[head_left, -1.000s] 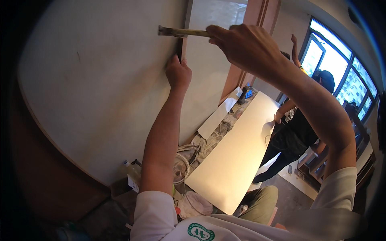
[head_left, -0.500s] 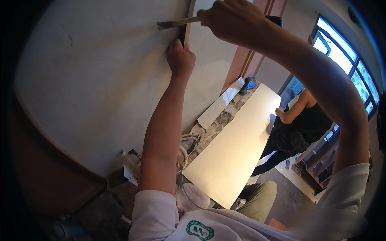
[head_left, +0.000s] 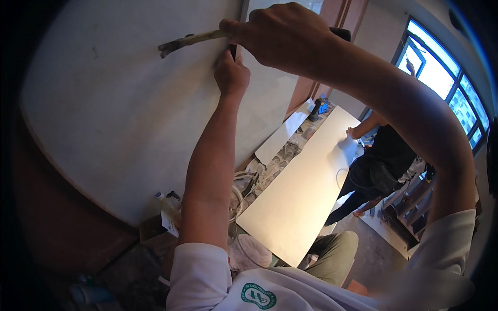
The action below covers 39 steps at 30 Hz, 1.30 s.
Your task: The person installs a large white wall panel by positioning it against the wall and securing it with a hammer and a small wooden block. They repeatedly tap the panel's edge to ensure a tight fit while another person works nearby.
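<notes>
In my right hand point(head_left: 282, 36), raised at the top, the fingers wrap round a hammer point(head_left: 194, 39). Its pale handle points left and ends in a dark head in front of a large pale panel point(head_left: 114, 103). A black end shows beyond the hand's right side. My left hand point(head_left: 231, 75) is just below, closed on a narrow edge strip point(head_left: 245, 11) that runs up the panel's right side. Most of the strip is hidden behind my right hand and the hammer. The fingertips of my left hand are partly out of sight.
A long white board point(head_left: 295, 192) lies below, with a cordless drill point(head_left: 315, 110) and coiled cable point(head_left: 237, 202) beside it. A co-worker in dark clothes point(head_left: 381, 155) leans at the board's far right. A box point(head_left: 155, 230) and bottle point(head_left: 163, 199) stand lower left.
My right hand and the hammer have swung left and slightly down, farther across the panel. My left hand has stayed nearly still. The co-worker has bent lower, one hand shifting along the board.
</notes>
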Each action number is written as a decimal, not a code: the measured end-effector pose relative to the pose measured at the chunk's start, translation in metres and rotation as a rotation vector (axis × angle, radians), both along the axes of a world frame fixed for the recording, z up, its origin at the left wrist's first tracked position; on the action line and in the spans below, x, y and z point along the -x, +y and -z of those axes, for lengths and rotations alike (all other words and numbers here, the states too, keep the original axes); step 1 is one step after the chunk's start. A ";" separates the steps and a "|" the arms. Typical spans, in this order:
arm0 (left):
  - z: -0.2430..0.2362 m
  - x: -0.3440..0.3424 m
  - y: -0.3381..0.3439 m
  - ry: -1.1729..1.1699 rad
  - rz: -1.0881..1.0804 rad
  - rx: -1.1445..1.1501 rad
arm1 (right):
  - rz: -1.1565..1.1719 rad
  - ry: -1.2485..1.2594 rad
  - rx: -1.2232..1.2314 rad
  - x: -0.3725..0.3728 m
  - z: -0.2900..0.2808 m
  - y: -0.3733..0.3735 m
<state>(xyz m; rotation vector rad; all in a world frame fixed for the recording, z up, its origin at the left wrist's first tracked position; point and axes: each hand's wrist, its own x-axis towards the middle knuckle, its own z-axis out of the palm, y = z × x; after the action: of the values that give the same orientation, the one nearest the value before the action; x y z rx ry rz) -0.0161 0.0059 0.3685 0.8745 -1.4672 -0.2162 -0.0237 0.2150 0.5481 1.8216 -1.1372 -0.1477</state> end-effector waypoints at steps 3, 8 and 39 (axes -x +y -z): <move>-0.002 0.004 0.004 -0.010 -0.001 -0.017 | 0.041 0.067 0.084 0.030 0.001 -0.014; 0.001 -0.002 0.001 0.011 -0.001 -0.069 | 0.120 -0.138 0.157 0.038 -0.010 0.028; -0.045 0.001 -0.004 -0.011 -0.091 0.052 | 0.141 -0.162 0.062 0.016 -0.057 0.051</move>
<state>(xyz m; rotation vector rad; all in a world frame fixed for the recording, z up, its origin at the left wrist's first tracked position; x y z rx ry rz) -0.0171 0.0023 0.4131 0.8989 -1.4335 -0.1052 -0.0399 0.2663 0.6050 1.7229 -1.3698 -0.0465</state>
